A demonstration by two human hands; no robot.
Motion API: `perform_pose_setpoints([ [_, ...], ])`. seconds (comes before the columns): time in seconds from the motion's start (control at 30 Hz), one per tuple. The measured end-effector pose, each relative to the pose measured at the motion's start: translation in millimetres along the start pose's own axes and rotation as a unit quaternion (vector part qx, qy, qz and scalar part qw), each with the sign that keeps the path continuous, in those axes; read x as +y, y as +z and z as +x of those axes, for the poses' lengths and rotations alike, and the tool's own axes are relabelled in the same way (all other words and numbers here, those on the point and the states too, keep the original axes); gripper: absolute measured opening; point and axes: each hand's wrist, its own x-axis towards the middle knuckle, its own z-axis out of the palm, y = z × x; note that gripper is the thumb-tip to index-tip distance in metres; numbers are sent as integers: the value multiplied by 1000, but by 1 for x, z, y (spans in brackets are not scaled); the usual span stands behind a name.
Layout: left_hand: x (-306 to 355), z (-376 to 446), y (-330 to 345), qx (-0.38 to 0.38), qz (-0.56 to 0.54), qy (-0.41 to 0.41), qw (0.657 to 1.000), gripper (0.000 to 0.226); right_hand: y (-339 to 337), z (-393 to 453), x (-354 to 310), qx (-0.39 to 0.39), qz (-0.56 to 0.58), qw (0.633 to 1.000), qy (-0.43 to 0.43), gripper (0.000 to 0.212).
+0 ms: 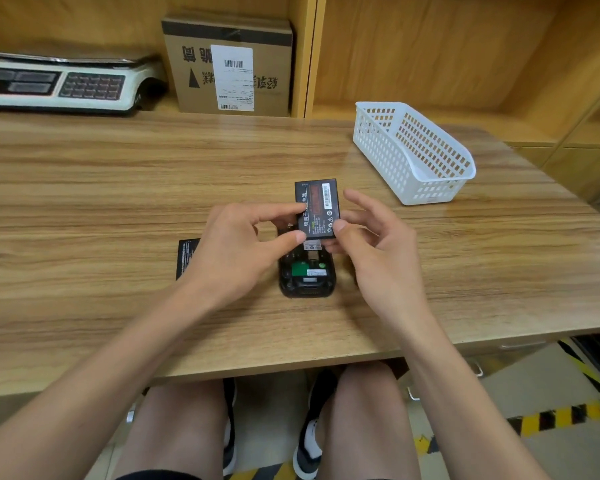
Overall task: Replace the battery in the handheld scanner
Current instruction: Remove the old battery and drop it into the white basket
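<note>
While the handheld scanner point(307, 271) lies face down on the wooden table point(118, 188) with its back open and a green board showing in the empty compartment, both hands hold a black battery point(317, 209) just above its far end. That battery is tilted, label side up toward the camera, its near edge low over the scanner and its far edge raised. On the left side, the left hand point(236, 244) pinches the battery's left edge, forefinger on the upper part and thumb on the lower corner, with the other fingers curled under. On the right side, the right hand point(378, 244) presses its thumb on the battery's near right corner, fingers underneath as far as can be seen, while the forefinger stands out straight and free beside the right edge. To the left of the scanner, partly hidden under the left wrist, a second flat black piece point(187, 256) with small print lies on the table; whether it is a battery or the cover I cannot tell. Farther off to the right sits a white plastic basket point(409, 150), well apart from the hands. At the far left a weighing scale point(59, 84) rests on the shelf, and beside it stands a cardboard box point(227, 67) with a white shipping label.
</note>
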Motion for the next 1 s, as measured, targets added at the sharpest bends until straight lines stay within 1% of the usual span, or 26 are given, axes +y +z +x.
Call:
perform_pose_setpoints([
  [0.1,6,5,4,18,7,17,1000,37,-1,2,-7,24,39,999,6,37],
  [0.3,22,23,19,21,-4,42,999,36,-10,10,-17,55,73,996,-12,39],
  [0.57,44,54,47,-27,-6,66,997,35,-51,39,-23,122,73,990,-20,39],
  [0.7,47,71,58,-40,14,65,997,36,-80,68,-18,157,35,987,-10,39],
  [0.87,45,86,71,-62,17,57,996,37,-110,110,-11,175,-16,984,0,34],
  [1.0,43,90,77,-80,28,62,994,37,-126,154,2,175,-107,979,15,35],
])
